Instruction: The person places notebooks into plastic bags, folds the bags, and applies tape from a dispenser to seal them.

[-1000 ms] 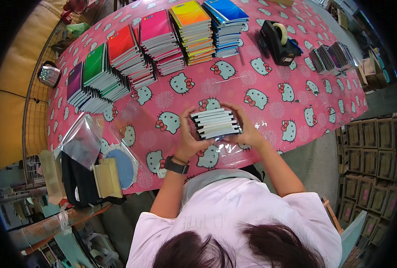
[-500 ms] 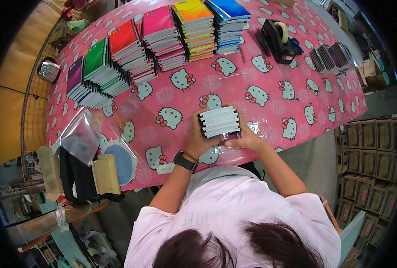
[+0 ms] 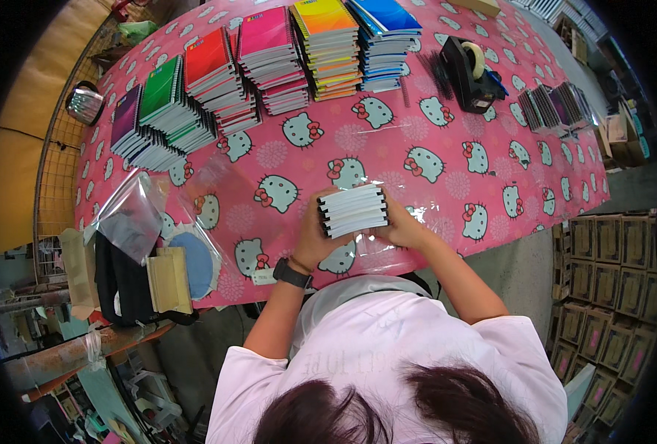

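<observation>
A small stack of spiral notebooks (image 3: 353,208), white page edges facing up, is held between my two hands over the near part of the table. My left hand (image 3: 314,235) grips its left side, where black bindings or cover edges show. On the opposite side my right hand (image 3: 404,223) is closed around the stack, fingers partly hidden. Beyond them stand piles of spiral notebooks: purple (image 3: 126,118), green (image 3: 161,89), red (image 3: 208,56), pink (image 3: 267,37), yellow-orange (image 3: 325,18) and blue (image 3: 384,21).
A black tape dispenser (image 3: 470,78) stands at the far right, near bundled dark notebooks (image 3: 554,108). Clear plastic bags (image 3: 130,214) lie at the left edge by a beige block (image 3: 169,281). Stacked boxes (image 3: 605,259) stand right of the pink table (image 3: 446,166).
Both hands have shifted slightly left with the notebook stack, which has turned a little. The dark cover seen under it before is now hidden. The view has also shifted slightly.
</observation>
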Motion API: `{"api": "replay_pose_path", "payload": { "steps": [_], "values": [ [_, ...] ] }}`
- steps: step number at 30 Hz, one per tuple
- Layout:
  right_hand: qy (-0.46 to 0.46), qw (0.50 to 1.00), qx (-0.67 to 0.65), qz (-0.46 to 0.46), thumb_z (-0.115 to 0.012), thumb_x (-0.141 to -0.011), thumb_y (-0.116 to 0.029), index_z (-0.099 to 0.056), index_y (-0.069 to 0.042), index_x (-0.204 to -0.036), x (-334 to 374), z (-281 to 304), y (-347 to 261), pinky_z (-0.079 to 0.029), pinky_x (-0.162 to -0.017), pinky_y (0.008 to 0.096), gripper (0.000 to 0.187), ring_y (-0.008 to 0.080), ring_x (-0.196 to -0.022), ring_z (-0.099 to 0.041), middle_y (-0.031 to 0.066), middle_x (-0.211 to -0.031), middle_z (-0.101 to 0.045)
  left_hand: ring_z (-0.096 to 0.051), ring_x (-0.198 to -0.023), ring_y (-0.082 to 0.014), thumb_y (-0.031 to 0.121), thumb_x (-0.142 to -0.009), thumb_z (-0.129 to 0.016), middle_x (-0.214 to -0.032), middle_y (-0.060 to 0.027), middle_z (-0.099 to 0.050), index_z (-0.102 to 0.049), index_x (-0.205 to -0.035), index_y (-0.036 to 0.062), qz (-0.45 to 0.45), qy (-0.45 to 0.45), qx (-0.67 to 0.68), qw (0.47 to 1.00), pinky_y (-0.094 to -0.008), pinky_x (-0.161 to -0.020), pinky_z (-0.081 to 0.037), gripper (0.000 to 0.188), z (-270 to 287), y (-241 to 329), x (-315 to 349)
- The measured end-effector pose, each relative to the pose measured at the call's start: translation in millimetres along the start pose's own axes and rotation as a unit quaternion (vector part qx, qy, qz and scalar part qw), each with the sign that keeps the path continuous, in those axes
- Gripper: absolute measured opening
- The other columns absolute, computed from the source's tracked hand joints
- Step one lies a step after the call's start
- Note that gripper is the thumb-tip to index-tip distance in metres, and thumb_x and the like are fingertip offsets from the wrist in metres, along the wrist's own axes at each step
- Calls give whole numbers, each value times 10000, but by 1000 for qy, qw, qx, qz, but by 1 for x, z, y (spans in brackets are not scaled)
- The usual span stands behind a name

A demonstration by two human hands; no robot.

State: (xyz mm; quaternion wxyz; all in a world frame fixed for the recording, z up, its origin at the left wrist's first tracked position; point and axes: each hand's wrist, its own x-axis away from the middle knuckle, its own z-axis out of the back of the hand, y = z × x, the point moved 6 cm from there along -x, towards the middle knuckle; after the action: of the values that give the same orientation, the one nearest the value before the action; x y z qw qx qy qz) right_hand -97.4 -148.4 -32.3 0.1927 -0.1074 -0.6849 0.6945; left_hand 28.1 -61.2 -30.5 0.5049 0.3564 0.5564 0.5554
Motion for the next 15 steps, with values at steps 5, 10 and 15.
{"api": "replay_pose_path", "payload": {
  "steps": [5,10,15],
  "values": [
    [56,989,73,115,-663,-660,91,-230,-68,-1381,0,1,3,-368,-1009,366,856,224,-1241,-416,128,-1313,-434,-454,-1115,-214,31,-590,-798,-1192,-95,-419,-298,-1278,72,-60,48,-61,995,-365,-956,-401,851,-5,12,-1],
    [39,992,88,81,-701,-634,46,-207,-56,-1389,-4,4,24,-327,-1033,375,908,256,-1261,-388,150,-1348,-389,-446,-1132,-225,32,-584,-801,-1199,-102,-414,-304,-1246,76,-33,51,-34,998,-375,-964,-394,829,-10,-9,1],
    [38,981,143,123,-732,-630,-74,-306,-109,-1375,12,14,-38,-304,-1033,444,859,322,-1266,-366,163,-1348,-397,-480,-1110,-222,18,-590,-793,-1185,-104,-441,-320,-1242,73,2,33,3,999,-363,-931,-431,808,-3,-15,3]
  ]
}}
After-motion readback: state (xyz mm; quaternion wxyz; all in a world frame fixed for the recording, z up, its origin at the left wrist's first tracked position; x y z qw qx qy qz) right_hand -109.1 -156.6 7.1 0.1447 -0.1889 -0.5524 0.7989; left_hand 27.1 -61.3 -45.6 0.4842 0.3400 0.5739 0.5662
